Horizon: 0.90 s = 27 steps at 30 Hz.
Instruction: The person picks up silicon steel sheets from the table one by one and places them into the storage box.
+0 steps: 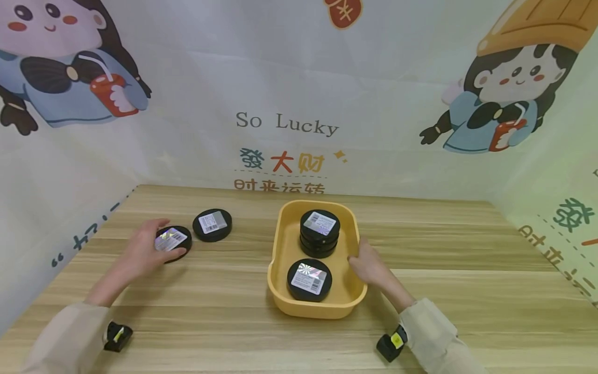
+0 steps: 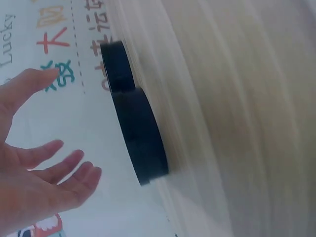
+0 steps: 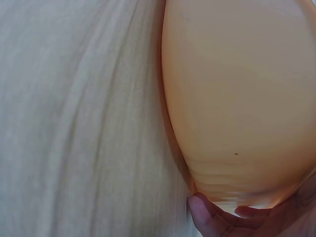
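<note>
My left hand (image 1: 146, 248) hovers at a flat round black disc (image 1: 173, 240) with a white barcode label. In the left wrist view, the spread fingers (image 2: 84, 180) and thumb stand apart from that disc (image 2: 140, 136), with a gap between. A second labelled black disc (image 1: 212, 225) lies just beyond it on the table. My right hand (image 1: 369, 267) grips the right wall of a yellow plastic tray (image 1: 278, 291), thumb over the rim. Inside the tray, a stack of black discs (image 1: 320, 231) stands at the far end and a single disc (image 1: 309, 280) lies nearer me.
The wooden table (image 1: 224, 322) runs back to a printed cloth backdrop (image 1: 280, 78), which also hangs along both sides. Black wrist cameras (image 1: 118, 336) sit at both sleeves.
</note>
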Available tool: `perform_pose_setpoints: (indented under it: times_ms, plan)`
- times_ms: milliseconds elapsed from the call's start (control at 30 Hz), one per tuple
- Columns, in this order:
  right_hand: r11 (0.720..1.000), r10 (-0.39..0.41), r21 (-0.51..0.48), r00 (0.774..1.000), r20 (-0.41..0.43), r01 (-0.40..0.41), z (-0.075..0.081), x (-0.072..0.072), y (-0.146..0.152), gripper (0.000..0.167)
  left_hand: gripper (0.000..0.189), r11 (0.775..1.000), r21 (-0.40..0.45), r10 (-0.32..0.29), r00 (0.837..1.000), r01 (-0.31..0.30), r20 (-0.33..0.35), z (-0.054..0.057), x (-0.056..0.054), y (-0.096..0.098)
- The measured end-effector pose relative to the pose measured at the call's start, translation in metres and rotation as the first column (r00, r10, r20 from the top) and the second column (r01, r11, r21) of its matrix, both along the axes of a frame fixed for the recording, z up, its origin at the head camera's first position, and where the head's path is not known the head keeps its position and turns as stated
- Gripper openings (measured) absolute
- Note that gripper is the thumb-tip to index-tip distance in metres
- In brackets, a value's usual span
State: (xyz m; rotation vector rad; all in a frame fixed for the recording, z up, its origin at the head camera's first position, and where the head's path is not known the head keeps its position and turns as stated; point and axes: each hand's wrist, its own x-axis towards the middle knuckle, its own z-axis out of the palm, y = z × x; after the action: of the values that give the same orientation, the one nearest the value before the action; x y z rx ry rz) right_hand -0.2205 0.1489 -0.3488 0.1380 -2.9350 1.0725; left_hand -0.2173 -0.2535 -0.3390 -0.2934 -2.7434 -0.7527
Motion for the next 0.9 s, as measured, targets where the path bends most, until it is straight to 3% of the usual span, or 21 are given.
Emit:
perform_pose_setpoints:
  times_ms: [300, 533, 767, 900]
  plan:
    - [1.000, 0.002, -0.005, 1.000, 0.003, -0.002, -0.001, -0.002, 0.000, 0.035, 0.102, 0.997, -0.061, 0.059, 0.980, -0.048, 0.189, -0.003, -0.004, -0.014]
    - [1.000, 0.001, -0.011, 1.000, 0.013, 0.000, 0.000, -0.001, 0.000, 0.035, 0.121, 0.993, -0.113, 0.083, 0.931, -0.045, 0.356, -0.003, -0.007, -0.018]
    - [1.000, 0.003, -0.004, 1.000, 0.005, -0.003, 0.001, -0.001, 0.000, 0.036, 0.124, 0.993, -0.113, 0.030, 0.910, 0.018, 0.413, -0.005, -0.010, -0.016]
    - [1.000, 0.000, -0.007, 1.000, 0.012, 0.000, 0.001, -0.001, 0.000, 0.037, 0.126, 0.995, -0.098, 0.030, 0.895, 0.016, 0.446, -0.005, -0.014, -0.015]
